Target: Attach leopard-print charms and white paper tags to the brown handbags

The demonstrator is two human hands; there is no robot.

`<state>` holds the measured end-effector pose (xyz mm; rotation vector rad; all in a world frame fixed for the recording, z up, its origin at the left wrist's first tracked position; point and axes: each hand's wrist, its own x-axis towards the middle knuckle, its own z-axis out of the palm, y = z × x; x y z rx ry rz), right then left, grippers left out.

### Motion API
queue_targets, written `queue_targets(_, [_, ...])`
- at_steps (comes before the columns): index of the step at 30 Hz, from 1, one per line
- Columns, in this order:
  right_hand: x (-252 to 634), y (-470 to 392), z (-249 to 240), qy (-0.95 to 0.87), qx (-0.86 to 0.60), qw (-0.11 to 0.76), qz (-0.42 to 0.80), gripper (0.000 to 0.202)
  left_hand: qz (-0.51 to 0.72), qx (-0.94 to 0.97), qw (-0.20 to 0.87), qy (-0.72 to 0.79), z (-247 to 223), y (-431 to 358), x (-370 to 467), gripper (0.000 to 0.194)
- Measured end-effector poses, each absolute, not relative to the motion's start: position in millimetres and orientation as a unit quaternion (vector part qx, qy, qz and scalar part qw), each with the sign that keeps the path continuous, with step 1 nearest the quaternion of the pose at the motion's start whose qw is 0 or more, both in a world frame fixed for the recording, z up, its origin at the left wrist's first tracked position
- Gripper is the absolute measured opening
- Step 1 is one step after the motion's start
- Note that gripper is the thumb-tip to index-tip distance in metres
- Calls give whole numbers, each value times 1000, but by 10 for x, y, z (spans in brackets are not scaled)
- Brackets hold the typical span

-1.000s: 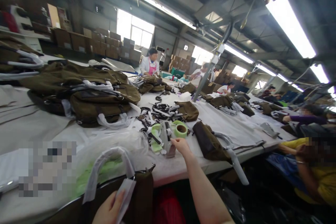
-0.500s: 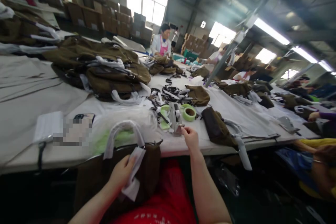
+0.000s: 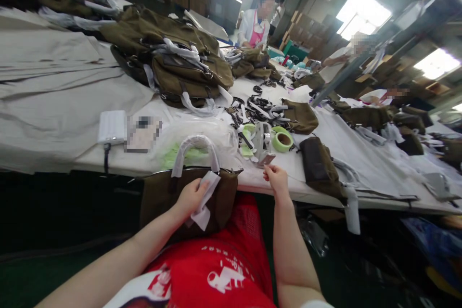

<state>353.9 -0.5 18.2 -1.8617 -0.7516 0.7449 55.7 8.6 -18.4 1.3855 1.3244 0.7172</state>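
Note:
My left hand (image 3: 192, 198) is closed on a white-wrapped strap end (image 3: 206, 202) hanging against the front of a brown handbag (image 3: 159, 197). The bag stands upright against the table edge, its arched handle (image 3: 197, 142) wrapped in white. My right hand (image 3: 277, 180) is pinched just in front of a tape dispenser (image 3: 263, 139); whatever lies between its fingertips is too small to make out. Beside the dispenser are a roll of pale green tape (image 3: 282, 141) and scraps of green and white.
A heap of brown bags (image 3: 169, 53) lies at the back left. Dark straps and buckles (image 3: 258, 106) are strewn mid-table. A smaller brown bag (image 3: 319, 166) sits to the right. A white power bank (image 3: 112, 127) and a phone (image 3: 143, 134) lie at left. Co-workers stand beyond.
My view has turned, so the scene sits higher and the table things farther right. Both hands keep the same poses, the left at the strap end, the right at the dispenser.

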Motion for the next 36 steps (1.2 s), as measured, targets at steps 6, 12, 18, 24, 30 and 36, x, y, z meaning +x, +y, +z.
queue_targets(6, [2593, -119, 311, -441, -626, 431, 477, 34, 303, 591, 502, 554, -185, 100, 570, 47])
queue_targets(12, [2193, 49, 226, -496, -631, 310, 509, 32, 303, 604, 492, 549, -192, 109, 553, 47])
queue_targets(18, [2190, 140, 177, -506, -665, 255, 486, 29, 306, 611, 487, 544, -173, 105, 555, 47])
queue_targets(24, [2139, 123, 181, -511, -695, 225, 452, 32, 324, 608, 479, 544, -135, 87, 528, 49])
queue_targets(30, [2123, 64, 5, -487, -734, 228, 415, 52, 341, 505, 598, 521, -226, 180, 483, 68])
queue_targets(36, [1973, -126, -222, -355, -563, 431, 609, 54, 243, 296, 838, 389, -283, 241, 481, 55])
